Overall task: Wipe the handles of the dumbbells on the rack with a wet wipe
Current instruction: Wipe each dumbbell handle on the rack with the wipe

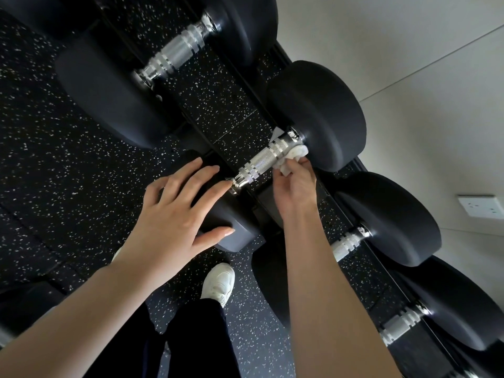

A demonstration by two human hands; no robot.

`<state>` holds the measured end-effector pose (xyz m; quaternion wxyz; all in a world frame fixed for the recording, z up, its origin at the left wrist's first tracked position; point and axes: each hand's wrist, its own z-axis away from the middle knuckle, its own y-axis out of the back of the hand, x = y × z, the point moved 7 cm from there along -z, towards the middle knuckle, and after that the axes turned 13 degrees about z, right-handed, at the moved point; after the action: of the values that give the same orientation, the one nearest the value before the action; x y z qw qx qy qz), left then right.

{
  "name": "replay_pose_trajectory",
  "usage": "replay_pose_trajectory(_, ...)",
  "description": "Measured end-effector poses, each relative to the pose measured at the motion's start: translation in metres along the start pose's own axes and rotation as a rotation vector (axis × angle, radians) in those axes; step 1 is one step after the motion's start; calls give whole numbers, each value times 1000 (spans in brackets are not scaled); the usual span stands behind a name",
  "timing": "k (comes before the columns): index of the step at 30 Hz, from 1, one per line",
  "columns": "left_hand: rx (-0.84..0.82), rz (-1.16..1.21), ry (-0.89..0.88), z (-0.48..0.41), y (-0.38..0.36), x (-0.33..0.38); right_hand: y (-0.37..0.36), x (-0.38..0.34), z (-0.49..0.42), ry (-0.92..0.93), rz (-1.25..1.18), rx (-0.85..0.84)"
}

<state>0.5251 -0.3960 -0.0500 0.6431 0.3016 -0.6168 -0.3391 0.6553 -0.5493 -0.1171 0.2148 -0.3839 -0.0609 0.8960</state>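
Right hand [294, 184] pinches a crumpled wipe [289, 159] against the handle [261, 160] of the middle dumbbell, at its far end just beside the far head [321, 115]. Left hand [174, 214] lies flat, fingers spread and straight, on the near head [234, 236]. More dumbbells on the rack [278, 58] either side.

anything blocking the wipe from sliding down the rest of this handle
Nothing visible. The right hand holds the wipe at the far end of the handle; the left hand rests on the near head, leaving the stretch between bare.
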Motion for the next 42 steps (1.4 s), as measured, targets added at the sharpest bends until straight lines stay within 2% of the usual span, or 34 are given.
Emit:
replay_pose_trajectory(6, 9, 1, 0, 0, 1, 0, 2, 11, -5, -36, 109, -109)
replay_pose_trajectory(12, 12, -4, -1, 1, 2, 1, 7, 37, 4, -72, 398, -181)
replay_pose_trajectory(19, 28, -10, 1, 1, 0, 1, 6, 46, 20, -68, 455, -193)
replay_pose_trajectory(24, 38, -8, 1, 1, 1, 0, 9, 44, 29, -42, 607, -189)
replay_pose_trajectory(29, 43, 5, -4, 1, 1, -1, 17, 33, 40, 49, 784, -100)
replay_pose_trajectory(33, 42, 17, -11, 1, 2, -1, 9, 17, 51, 284, 1062, -4)
replay_pose_trajectory(35, 47, 23, -17, 2, 3, -1, 2, 17, 54, 344, 1127, 23)
replay_pose_trajectory(39, 47, 34, -26, 1, 3, -3, -5, 17, 54, 395, 1217, 27)
replay_pose_trajectory(42, 41, 34, -19, 1, 1, -4, -15, 10, 57, 498, 1321, -18)
